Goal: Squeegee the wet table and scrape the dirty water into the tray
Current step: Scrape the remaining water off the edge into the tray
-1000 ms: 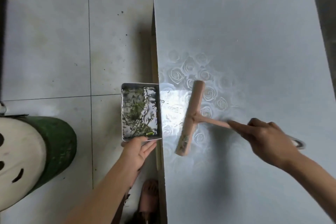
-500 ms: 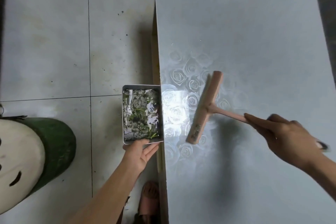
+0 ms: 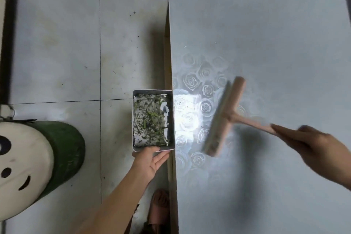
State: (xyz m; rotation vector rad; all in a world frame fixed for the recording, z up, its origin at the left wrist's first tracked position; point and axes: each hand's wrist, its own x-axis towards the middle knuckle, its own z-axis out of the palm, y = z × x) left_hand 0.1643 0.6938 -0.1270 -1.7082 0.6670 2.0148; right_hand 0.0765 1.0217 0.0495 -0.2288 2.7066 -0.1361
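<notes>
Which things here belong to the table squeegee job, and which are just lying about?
Job: wet table; squeegee, gripped by the right hand; tray of dirty water, held by the left hand at the table's edge.
Lying about: green stool with a face on top; pink slipper on the floor.

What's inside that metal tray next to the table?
The tray holds dirty grey water with green stalks and dark scraps in it. The murky water covers the tray's bottom, and the left hand hides part of its near edge.
</notes>
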